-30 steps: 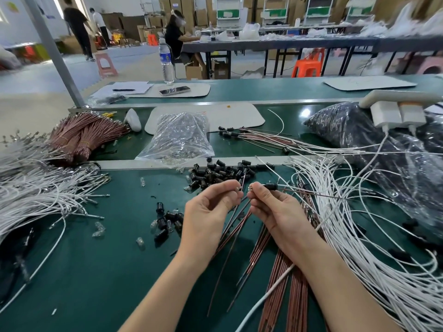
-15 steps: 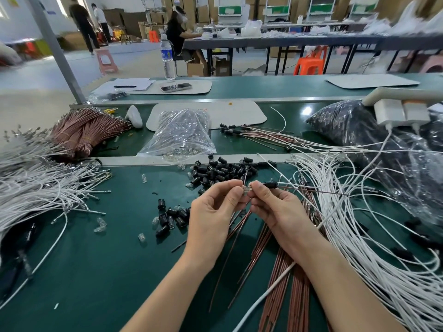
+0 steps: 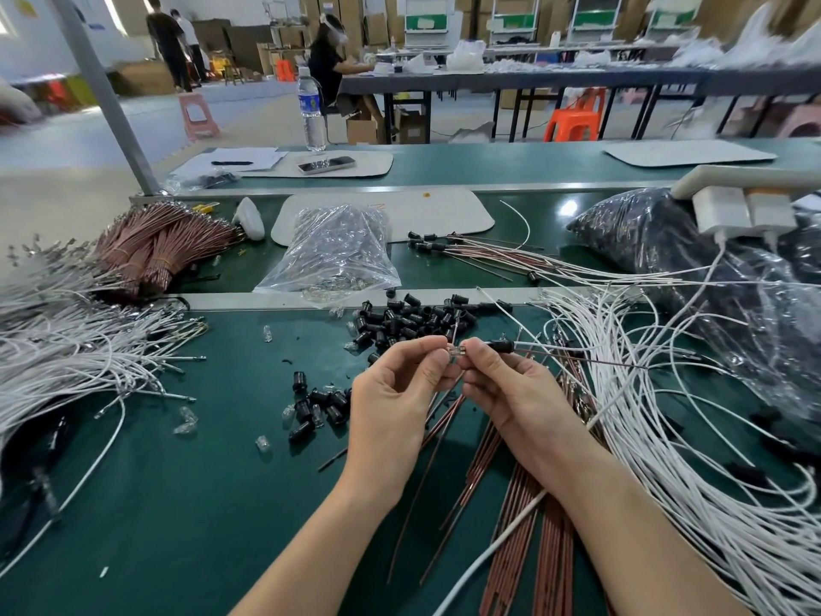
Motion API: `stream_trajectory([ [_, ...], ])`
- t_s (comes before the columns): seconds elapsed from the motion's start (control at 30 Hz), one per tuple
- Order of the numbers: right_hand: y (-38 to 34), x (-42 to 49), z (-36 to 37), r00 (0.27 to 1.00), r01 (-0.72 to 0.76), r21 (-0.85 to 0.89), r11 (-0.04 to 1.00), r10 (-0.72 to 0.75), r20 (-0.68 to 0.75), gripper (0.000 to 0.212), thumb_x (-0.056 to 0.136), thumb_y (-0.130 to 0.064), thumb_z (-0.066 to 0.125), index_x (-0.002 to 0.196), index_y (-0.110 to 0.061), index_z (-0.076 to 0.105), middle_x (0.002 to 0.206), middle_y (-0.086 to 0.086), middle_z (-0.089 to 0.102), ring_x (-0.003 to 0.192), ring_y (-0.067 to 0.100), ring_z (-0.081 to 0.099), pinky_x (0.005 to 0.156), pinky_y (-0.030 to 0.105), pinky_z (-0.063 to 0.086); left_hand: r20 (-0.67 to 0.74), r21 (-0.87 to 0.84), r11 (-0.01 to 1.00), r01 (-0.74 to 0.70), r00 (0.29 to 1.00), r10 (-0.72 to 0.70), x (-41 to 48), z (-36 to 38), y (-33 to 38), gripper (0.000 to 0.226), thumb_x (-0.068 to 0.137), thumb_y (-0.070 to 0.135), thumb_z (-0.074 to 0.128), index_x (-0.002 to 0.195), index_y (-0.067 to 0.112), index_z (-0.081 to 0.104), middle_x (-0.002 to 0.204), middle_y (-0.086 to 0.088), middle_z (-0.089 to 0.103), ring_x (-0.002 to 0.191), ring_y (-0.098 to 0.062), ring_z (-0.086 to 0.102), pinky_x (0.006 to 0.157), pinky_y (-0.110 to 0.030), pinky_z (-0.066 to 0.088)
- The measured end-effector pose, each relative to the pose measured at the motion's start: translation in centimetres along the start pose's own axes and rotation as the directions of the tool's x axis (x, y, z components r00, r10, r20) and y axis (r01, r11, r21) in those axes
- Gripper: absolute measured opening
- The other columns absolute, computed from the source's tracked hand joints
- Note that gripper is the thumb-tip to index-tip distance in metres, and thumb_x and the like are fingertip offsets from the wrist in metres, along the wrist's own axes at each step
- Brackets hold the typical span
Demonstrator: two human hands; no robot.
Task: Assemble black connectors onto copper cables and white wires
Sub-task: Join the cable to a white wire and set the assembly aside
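My left hand (image 3: pixel 393 395) and my right hand (image 3: pixel 511 393) meet above the green mat, and both pinch a small clear bulb-like part (image 3: pixel 455 351) between their fingertips. My right hand also holds a black connector (image 3: pixel 501 346) with a thin copper cable (image 3: pixel 582 355) running off to the right, and a white wire (image 3: pixel 502 533) trails under its wrist. Loose black connectors (image 3: pixel 406 320) lie heaped just beyond my hands, and a smaller group (image 3: pixel 317 404) sits to the left. Copper cables (image 3: pixel 520 513) lie beneath my right forearm. White wires (image 3: pixel 693 437) spread to the right.
More white wires (image 3: pixel 57 349) and a copper cable bundle (image 3: pixel 155 246) fill the left. A clear bag of small parts (image 3: pixel 337 251) stands behind the connector heap. Finished cables (image 3: pixel 480 255) lie at the back, a dark plastic bag (image 3: pixel 657 242) and chargers (image 3: pixel 742 213) at the right.
My hands have drawn closer together, and the clear part now sits pinched between both sets of fingertips. The black connector stays at my right fingers.
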State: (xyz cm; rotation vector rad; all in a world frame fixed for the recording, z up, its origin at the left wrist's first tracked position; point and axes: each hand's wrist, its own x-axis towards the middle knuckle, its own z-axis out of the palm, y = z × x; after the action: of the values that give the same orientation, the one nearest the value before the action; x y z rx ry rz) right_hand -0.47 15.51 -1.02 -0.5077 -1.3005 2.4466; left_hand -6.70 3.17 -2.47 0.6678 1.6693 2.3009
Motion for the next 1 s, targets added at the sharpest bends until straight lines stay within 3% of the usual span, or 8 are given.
stream_trajectory([
  [1.0, 0.25, 0.07, -0.16, 1.000, 0.009, 0.015, 1.000, -0.009, 0.018, 0.013, 0.075, -0.022, 0.076, 0.074, -0.011, 0.082, 0.074, 0.005, 0.075, 0.062, 0.008, 0.069, 0.060, 0.016, 0.057, -0.018, 0.082, 0.995, -0.061, 0.998, 0.063, -0.36, 0.09, -0.04, 0.014, 0.094, 0.010, 0.069, 0.103, 0.017, 0.075, 0.093, 0.000, 0.078, 0.088, -0.013, 0.075, 0.079, -0.017, 0.056],
])
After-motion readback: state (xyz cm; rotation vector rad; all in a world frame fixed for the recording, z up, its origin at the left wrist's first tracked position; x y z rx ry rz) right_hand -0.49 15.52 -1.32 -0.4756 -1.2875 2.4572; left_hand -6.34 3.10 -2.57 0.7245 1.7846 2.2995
